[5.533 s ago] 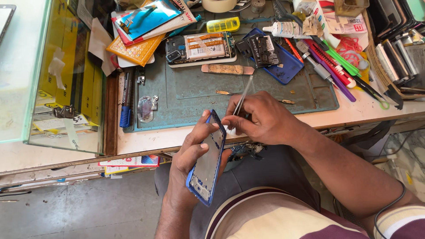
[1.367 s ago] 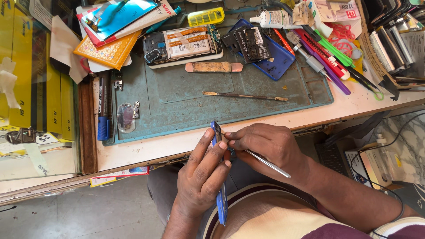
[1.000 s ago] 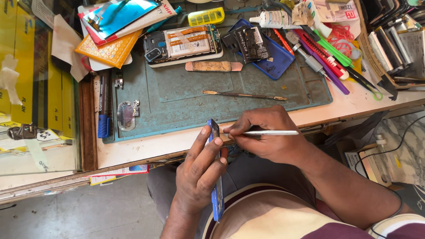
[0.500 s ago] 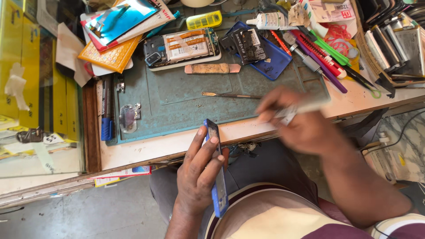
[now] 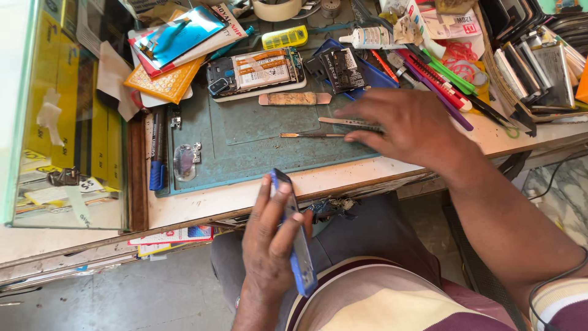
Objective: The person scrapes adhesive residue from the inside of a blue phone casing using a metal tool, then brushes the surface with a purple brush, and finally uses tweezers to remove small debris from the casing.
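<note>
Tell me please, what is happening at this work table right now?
A person sits at a cluttered bench. The left hand holds a blue phone on its edge, just below the table's front edge. The right hand lies flat on the green mat, its fingers on a pair of metal tweezers. A thin metal tool lies beside them. Further back rests an opened phone with its inner parts showing, among pens, cards and small parts.

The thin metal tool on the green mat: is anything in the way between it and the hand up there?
Nothing visible blocks it. The right hand lies flat on the green mat, fingertips at the thin metal tweezers, with a slim metal pick just beside. The left hand holds a blue-edged phone apart, over the lap.
</note>
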